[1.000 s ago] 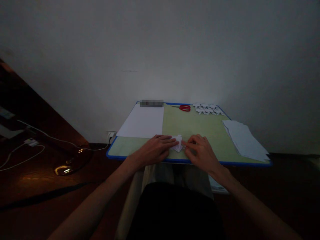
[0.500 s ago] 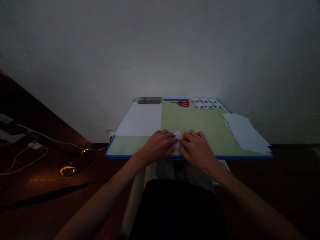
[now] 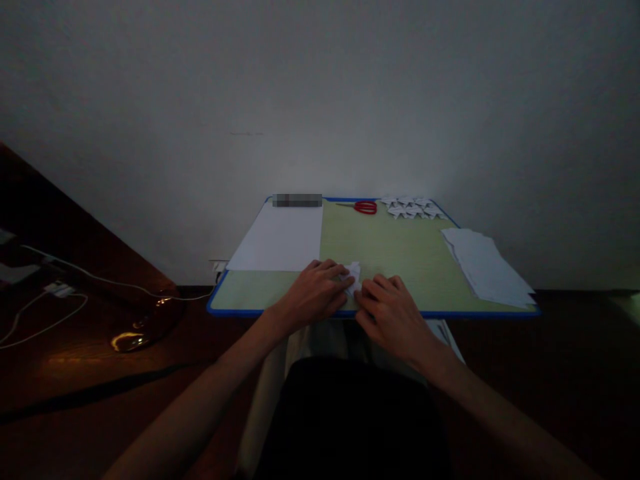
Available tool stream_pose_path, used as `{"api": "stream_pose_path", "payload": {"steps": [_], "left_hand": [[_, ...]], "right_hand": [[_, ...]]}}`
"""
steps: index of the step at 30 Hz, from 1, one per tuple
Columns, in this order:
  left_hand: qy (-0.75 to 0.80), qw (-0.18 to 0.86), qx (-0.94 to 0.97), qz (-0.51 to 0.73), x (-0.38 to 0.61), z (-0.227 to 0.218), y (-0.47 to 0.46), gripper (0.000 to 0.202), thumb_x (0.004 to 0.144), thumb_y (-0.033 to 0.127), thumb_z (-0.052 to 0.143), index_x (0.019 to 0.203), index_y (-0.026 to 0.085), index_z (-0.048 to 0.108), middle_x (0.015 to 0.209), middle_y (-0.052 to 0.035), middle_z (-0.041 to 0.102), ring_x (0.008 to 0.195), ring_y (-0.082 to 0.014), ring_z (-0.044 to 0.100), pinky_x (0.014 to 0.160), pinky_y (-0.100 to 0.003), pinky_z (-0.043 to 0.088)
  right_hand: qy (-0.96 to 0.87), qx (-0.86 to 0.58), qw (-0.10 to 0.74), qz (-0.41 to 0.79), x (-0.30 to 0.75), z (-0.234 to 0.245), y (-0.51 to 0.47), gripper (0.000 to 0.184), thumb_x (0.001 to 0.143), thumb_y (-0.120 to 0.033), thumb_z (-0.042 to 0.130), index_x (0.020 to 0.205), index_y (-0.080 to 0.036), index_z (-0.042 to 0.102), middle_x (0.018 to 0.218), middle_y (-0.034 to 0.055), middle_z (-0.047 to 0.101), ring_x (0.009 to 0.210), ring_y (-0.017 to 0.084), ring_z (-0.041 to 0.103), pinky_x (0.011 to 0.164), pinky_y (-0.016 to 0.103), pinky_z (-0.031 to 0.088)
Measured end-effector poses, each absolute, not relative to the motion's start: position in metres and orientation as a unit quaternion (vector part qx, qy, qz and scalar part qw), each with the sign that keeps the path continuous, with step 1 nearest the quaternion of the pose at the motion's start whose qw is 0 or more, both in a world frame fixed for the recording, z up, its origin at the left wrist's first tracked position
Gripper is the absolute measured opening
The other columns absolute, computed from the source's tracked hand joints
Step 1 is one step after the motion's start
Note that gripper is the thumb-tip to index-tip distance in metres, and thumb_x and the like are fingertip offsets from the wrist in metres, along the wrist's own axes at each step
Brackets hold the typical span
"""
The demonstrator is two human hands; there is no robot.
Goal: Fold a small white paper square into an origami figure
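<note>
A small folded piece of white paper (image 3: pixel 354 270) lies near the front edge of the light green table (image 3: pixel 380 253). My left hand (image 3: pixel 320 290) presses on its left side, fingers closed together over it. On its lower right, my right hand (image 3: pixel 387 307) has its fingers curled in, with thumb and fingertips at the paper's edge. The fingers hide much of the paper, so its full shape cannot be made out.
Red-handled scissors (image 3: pixel 365 207) lie at the back, beside several folded paper pieces (image 3: pixel 413 208). A stack of white sheets (image 3: pixel 487 267) is at the right, and a large white sheet (image 3: pixel 280 237) at the left. A white cable (image 3: pixel 125 285) runs off left.
My right hand has shifted slightly down and toward me along the folded paper. My left hand stays on it. The whole view has moved a little.
</note>
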State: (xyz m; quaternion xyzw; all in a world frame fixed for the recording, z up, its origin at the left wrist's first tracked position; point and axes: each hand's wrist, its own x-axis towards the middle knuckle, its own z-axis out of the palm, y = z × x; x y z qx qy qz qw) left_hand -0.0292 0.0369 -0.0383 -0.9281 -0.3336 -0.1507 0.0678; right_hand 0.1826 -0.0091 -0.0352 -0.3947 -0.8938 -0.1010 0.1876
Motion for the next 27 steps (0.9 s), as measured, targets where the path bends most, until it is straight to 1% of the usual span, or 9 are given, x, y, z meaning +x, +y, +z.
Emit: {"api": "stream_pose_path", "payload": {"steps": [7,11,13,15,17,20,23,25,27], "left_hand": [[-0.343,0.044,-0.922,-0.178,-0.030,-0.042,0.037,0.034,0.099,0.021,0.057,0.130,0.021,0.069,0.134,-0.0104,0.070,0.119,-0.0295,0.063,0.100,-0.048,0.050],[-0.345,0.002,-0.915,-0.207,-0.033,-0.044,0.039,0.033,0.098,0.019,0.059,0.129,0.021,0.070,0.133,-0.0102,0.071,0.121,-0.0295,0.065,0.101,-0.050,0.051],[-0.339,-0.021,-0.913,-0.226,-0.035,-0.045,0.039,0.031,0.099,0.017,0.059,0.127,0.020,0.071,0.133,-0.0107,0.071,0.122,-0.0291,0.065,0.103,-0.050,0.051],[-0.334,-0.053,-0.907,-0.253,-0.038,-0.047,0.040,0.030,0.099,0.017,0.060,0.127,0.020,0.070,0.133,-0.0112,0.071,0.124,-0.0277,0.065,0.106,-0.048,0.051],[-0.331,-0.086,-0.896,-0.284,-0.040,-0.048,0.041,0.034,0.099,0.017,0.063,0.132,0.020,0.068,0.135,-0.0121,0.070,0.126,-0.0265,0.065,0.109,-0.047,0.052],[-0.344,-0.108,-0.878,-0.315,-0.043,-0.051,0.042,0.043,0.097,0.017,0.066,0.140,0.023,0.062,0.143,-0.0123,0.064,0.131,-0.0252,0.062,0.112,-0.047,0.051],[-0.385,-0.066,-0.860,-0.329,-0.044,-0.052,0.041,0.044,0.097,0.020,0.067,0.140,0.022,0.060,0.143,-0.0130,0.063,0.131,-0.0277,0.061,0.110,-0.051,0.052],[-0.422,-0.015,-0.840,-0.339,-0.043,-0.051,0.038,0.039,0.098,0.021,0.066,0.136,0.019,0.063,0.136,-0.0140,0.067,0.126,-0.0305,0.062,0.107,-0.053,0.052],[-0.444,0.010,-0.829,-0.339,-0.041,-0.049,0.034,0.032,0.100,0.023,0.063,0.131,0.017,0.066,0.128,-0.0134,0.071,0.119,-0.0305,0.064,0.102,-0.053,0.051]], "right_hand": [[-0.902,-0.372,0.216,-0.048,0.193,-0.039,-0.004,0.017,0.094,-0.015,0.059,0.100,-0.018,0.075,0.095,0.0090,0.068,0.094,0.027,0.056,0.083,0.043,0.040],[-0.873,-0.399,0.281,0.016,0.206,-0.041,0.015,0.022,0.096,-0.017,0.062,0.106,-0.023,0.079,0.095,0.0068,0.068,0.095,0.025,0.061,0.085,0.041,0.043],[-0.850,-0.419,0.318,0.032,0.211,-0.041,0.031,0.028,0.097,-0.018,0.061,0.119,-0.023,0.077,0.102,0.0085,0.069,0.098,0.025,0.063,0.088,0.041,0.048],[-0.853,-0.417,0.311,0.037,0.215,-0.041,0.046,0.034,0.098,-0.024,0.064,0.131,-0.020,0.072,0.116,0.0116,0.069,0.109,0.028,0.062,0.098,0.045,0.049],[-0.871,-0.404,0.275,0.046,0.216,-0.042,0.058,0.040,0.097,-0.029,0.068,0.136,-0.022,0.069,0.130,0.0132,0.066,0.122,0.030,0.060,0.106,0.049,0.047],[-0.891,-0.391,0.223,0.064,0.216,-0.041,0.064,0.046,0.097,-0.032,0.068,0.143,-0.024,0.064,0.140,0.0136,0.063,0.130,0.032,0.057,0.109,0.052,0.045],[-0.885,-0.413,0.206,0.057,0.213,-0.040,0.060,0.047,0.099,-0.035,0.067,0.143,-0.021,0.063,0.134,0.0144,0.067,0.125,0.032,0.060,0.105,0.052,0.047],[-0.867,-0.452,0.208,0.028,0.209,-0.040,0.053,0.045,0.099,-0.040,0.068,0.139,-0.019,0.067,0.122,0.0144,0.072,0.117,0.034,0.063,0.099,0.053,0.049],[-0.848,-0.482,0.220,0.018,0.205,-0.041,0.046,0.040,0.100,-0.043,0.066,0.130,-0.019,0.072,0.108,0.0130,0.075,0.107,0.034,0.068,0.094,0.051,0.050]]}}
